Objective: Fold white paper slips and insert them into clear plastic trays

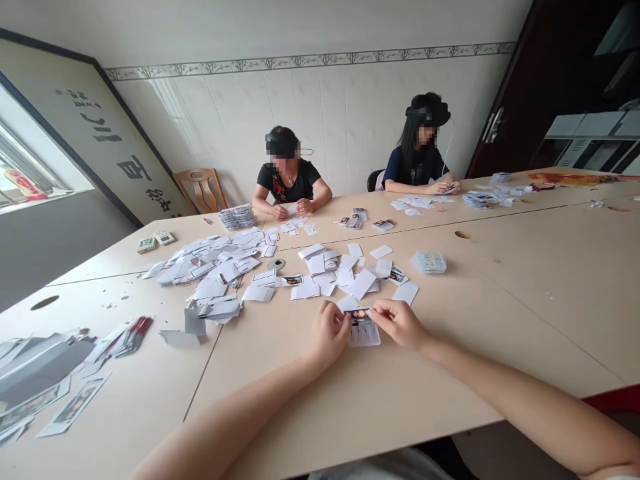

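A small clear plastic case (365, 335) lies on the table in front of me, with a dark printed card (359, 317) at its far part. My left hand (331, 333) is at the card's left edge, thumb and fingers pinched on it. On the right side, my right hand (399, 323) pinches the card's upper right corner. White cards (363, 284) are scattered just beyond both hands. A stack of clear cases (430, 262) stands farther off to the right.
A large pile of white cards (215, 257) spreads to the left, with folded grey sheets (215, 308) nearer. Printed sheets (75, 405) lie at far left. Two people (287, 180) (420, 153) sit across the table (480, 347), handling cards.
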The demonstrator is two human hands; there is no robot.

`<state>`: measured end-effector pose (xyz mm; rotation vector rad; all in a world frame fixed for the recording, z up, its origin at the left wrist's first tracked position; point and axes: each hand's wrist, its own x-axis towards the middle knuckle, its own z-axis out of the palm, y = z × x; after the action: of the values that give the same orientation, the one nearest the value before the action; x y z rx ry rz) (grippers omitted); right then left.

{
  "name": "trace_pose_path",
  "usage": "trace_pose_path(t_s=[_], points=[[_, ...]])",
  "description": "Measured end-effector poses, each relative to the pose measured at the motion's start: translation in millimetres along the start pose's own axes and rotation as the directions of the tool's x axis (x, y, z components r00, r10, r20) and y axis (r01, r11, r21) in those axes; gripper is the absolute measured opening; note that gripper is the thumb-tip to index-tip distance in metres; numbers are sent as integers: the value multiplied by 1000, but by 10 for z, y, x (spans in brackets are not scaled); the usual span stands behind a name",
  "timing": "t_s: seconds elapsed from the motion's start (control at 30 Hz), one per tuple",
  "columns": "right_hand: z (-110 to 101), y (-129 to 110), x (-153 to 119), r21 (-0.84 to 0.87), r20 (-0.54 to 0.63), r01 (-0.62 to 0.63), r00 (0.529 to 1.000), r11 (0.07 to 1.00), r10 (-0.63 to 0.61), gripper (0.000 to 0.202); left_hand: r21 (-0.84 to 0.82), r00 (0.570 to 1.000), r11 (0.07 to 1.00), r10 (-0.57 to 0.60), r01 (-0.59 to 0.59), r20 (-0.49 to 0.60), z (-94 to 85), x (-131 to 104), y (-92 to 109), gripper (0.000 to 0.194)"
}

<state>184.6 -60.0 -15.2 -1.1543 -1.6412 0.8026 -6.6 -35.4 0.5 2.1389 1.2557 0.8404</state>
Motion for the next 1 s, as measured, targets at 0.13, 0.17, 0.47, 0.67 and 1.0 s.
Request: trace_pose_path(t_s=[0.13,0.17,0.47,0.67,1.0], points=[[-24,18,9,35,11,-32,999,999,32,40,24,998,998,-57,56,30,-11,-11,-22,28],[-29,30,16,45,16,-43,999,998,42,40,18,996,997,-78,77,32,-15,-6,-37,28],[65,-34,-17,108,96,-50,995,993,40,38,-226,968,971,-21,79,250,-68,39,-40,38],[79,-65,-43,137,160,-94,984,986,71,38,-296,947,950,0,101,323,-46,55,-20,47],[73,-61,-2,74,389,-149,915,986,109,39,-289,910,957,92,31,404,-72,22,-2,44]])
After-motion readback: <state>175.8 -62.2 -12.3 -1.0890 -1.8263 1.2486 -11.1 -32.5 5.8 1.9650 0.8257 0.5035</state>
